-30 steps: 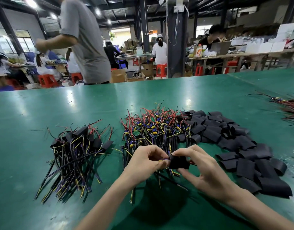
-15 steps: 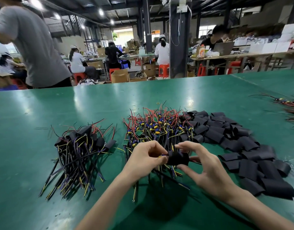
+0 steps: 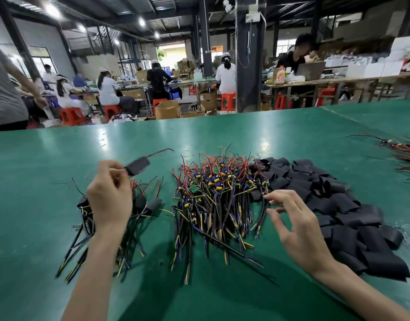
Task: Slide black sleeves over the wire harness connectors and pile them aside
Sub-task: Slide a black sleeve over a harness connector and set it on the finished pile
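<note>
My left hand (image 3: 110, 195) pinches a sleeved harness (image 3: 138, 167) by its wires, the black sleeve and red wire tips sticking up to the right. It is raised above the pile of sleeved harnesses (image 3: 139, 209) on the left of the green table. My right hand (image 3: 292, 225) hovers with loosely spread fingers and holds nothing, at the right edge of the heap of bare harnesses (image 3: 217, 193) with red, yellow and blue wires. A spread of flat black sleeves (image 3: 333, 205) lies right of that heap.
The green table (image 3: 222, 135) reaches far ahead. Another bundle of red wires (image 3: 405, 151) lies at the right edge. A person in a grey shirt (image 3: 4, 98) stands at the far left edge of the table; others work at benches behind.
Both hands were together over the middle, sliding a sleeve onto a harness. The left hand has since carried the sleeved harness left above the pile; the right hand let go and drew right.
</note>
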Tool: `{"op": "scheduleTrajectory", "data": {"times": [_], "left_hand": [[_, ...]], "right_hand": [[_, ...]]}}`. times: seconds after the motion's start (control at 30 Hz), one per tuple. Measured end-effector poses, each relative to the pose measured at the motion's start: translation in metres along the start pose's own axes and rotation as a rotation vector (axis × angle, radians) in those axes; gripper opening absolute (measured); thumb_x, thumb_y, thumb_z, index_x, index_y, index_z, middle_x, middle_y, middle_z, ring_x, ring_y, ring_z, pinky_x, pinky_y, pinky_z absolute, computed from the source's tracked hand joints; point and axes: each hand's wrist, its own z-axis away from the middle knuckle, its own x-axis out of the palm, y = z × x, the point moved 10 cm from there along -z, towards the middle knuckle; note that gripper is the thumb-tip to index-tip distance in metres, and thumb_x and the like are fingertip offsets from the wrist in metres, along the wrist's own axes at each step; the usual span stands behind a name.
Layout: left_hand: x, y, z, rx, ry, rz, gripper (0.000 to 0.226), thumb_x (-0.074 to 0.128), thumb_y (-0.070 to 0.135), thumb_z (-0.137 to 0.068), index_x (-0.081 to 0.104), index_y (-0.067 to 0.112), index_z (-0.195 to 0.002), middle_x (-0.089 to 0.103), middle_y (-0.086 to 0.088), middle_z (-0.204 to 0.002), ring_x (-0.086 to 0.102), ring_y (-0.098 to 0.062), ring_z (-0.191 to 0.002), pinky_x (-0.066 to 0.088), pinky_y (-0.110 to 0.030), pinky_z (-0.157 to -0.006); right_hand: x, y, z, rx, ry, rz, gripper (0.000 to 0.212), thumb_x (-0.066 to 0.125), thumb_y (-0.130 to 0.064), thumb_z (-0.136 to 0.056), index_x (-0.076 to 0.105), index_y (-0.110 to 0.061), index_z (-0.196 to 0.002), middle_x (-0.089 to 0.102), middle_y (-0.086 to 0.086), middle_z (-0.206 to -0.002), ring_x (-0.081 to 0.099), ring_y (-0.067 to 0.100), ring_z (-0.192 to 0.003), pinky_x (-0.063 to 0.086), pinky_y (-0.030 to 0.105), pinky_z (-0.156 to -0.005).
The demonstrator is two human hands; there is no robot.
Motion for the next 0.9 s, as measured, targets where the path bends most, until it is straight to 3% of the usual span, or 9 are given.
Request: {"op": "scheduleTrajectory", "data": {"times": [0.07, 0.2, 0.3, 0.37, 0.43, 0.53, 0.63, 0.9], "left_hand": [[0.003, -0.033, -0.003, -0.111, -0.017, -0.123, 0.012, 0.051, -0.005, -0.089, 0.058, 0.0, -0.097, 0.064, -0.024, -0.092, 0.057, -0.037, -0.084, 0.044, -0.043, -0.076], [0.026, -0.076, 0.007, -0.277, -0.225, -0.348, 0.026, 0.046, -0.008, -0.084, 0.064, -0.001, -0.101, 0.057, -0.028, -0.106, 0.043, -0.04, -0.104, 0.036, -0.045, -0.088], [0.02, -0.077, 0.012, -0.319, -0.181, -0.463, 0.026, 0.056, 0.0, -0.079, 0.063, 0.004, -0.104, 0.049, -0.026, -0.117, 0.036, -0.04, -0.114, 0.035, -0.048, -0.092], [0.017, -0.059, 0.01, -0.217, -0.102, -0.484, 0.031, 0.063, 0.003, -0.071, 0.061, 0.004, -0.103, 0.045, -0.025, -0.121, 0.034, -0.04, -0.117, 0.031, -0.051, -0.095], [0.031, -0.035, 0.012, 0.011, -0.128, -0.508, 0.04, 0.07, 0.006, -0.066, 0.062, 0.007, -0.105, 0.044, -0.021, -0.125, 0.032, -0.037, -0.121, 0.023, -0.056, -0.102], [0.074, -0.027, 0.033, 0.245, -0.433, -0.65, 0.051, 0.077, 0.027, -0.068, 0.061, 0.023, -0.117, 0.039, -0.009, -0.137, 0.025, -0.028, -0.131, -0.001, -0.059, -0.109], [0.093, -0.049, 0.048, 0.208, -0.621, -0.78, 0.039, 0.068, 0.046, -0.079, 0.058, 0.04, -0.116, 0.028, 0.004, -0.149, 0.009, -0.022, -0.139, -0.009, -0.061, -0.107], [0.081, -0.074, 0.038, 0.091, -0.552, -0.692, 0.019, 0.068, 0.039, -0.082, 0.068, 0.038, -0.101, 0.048, 0.004, -0.137, 0.023, -0.02, -0.136, -0.005, -0.058, -0.109]], "right_hand": [[0.003, -0.002, 0.001, -0.017, -0.01, -0.005, 0.029, 0.061, 0.012, -0.083, 0.062, -0.009, -0.103, 0.056, -0.003, -0.102, 0.056, 0.006, -0.087, 0.047, 0.026, -0.081], [0.007, -0.003, 0.001, -0.025, -0.036, -0.031, 0.031, 0.054, 0.019, -0.084, 0.064, -0.005, -0.101, 0.056, -0.001, -0.103, 0.056, 0.01, -0.086, 0.052, 0.028, -0.073], [0.008, -0.004, 0.001, -0.029, -0.04, -0.045, 0.033, 0.047, 0.022, -0.084, 0.064, -0.003, -0.099, 0.056, 0.003, -0.103, 0.057, 0.01, -0.083, 0.054, 0.024, -0.065], [0.008, -0.003, 0.0, -0.026, -0.042, -0.037, 0.033, 0.046, 0.022, -0.085, 0.064, -0.003, -0.098, 0.056, 0.004, -0.103, 0.057, 0.01, -0.083, 0.054, 0.023, -0.063], [0.007, -0.003, 0.001, -0.022, -0.045, -0.03, 0.032, 0.047, 0.021, -0.085, 0.064, -0.002, -0.098, 0.055, 0.004, -0.103, 0.058, 0.01, -0.083, 0.055, 0.022, -0.064], [0.007, -0.004, 0.001, -0.016, -0.053, -0.021, 0.027, 0.051, 0.019, -0.085, 0.064, -0.003, -0.096, 0.055, 0.003, -0.101, 0.057, 0.013, -0.079, 0.054, 0.022, -0.066], [0.007, -0.002, 0.0, 0.003, -0.078, 0.012, 0.024, 0.056, 0.016, -0.083, 0.064, -0.003, -0.096, 0.057, 0.001, -0.101, 0.057, 0.015, -0.085, 0.053, 0.032, -0.074], [0.013, -0.001, 0.005, 0.018, -0.144, 0.063, 0.03, 0.059, 0.019, -0.078, 0.064, -0.004, -0.096, 0.059, 0.003, -0.102, 0.057, 0.018, -0.092, 0.044, 0.028, -0.086]]}}
